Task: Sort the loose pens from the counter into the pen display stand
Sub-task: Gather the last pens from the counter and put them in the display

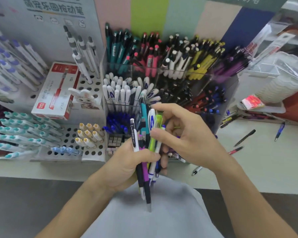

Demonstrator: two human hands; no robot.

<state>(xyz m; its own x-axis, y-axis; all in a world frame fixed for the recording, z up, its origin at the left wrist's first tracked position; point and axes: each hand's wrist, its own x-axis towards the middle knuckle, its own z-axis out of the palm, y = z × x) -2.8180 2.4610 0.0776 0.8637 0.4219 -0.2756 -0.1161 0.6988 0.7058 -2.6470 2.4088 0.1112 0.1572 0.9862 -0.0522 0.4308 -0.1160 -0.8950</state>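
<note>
My left hand [126,162] grips a bundle of several pens [145,145] upright in front of me: white, black, magenta, teal and lime ones. My right hand [182,134] is at the bundle's top right, thumb and curled fingers closing on the lime pen [155,133] and the white pen beside it. Behind stands the clear pen display stand [162,73], its compartments packed with teal, pink, white, yellow, purple, black and blue pens. Loose pens lie on the counter to the right: a black one [245,137], a blue one [279,129], a red one [236,150] and a silver one [197,170].
A white perforated rack [86,150] at left holds white, teal-capped and yellow-capped pens. A red and white pen box [56,91] lies on it. Plastic packets and stacked white items [279,79] crowd the right. The counter's front edge [41,176] runs below.
</note>
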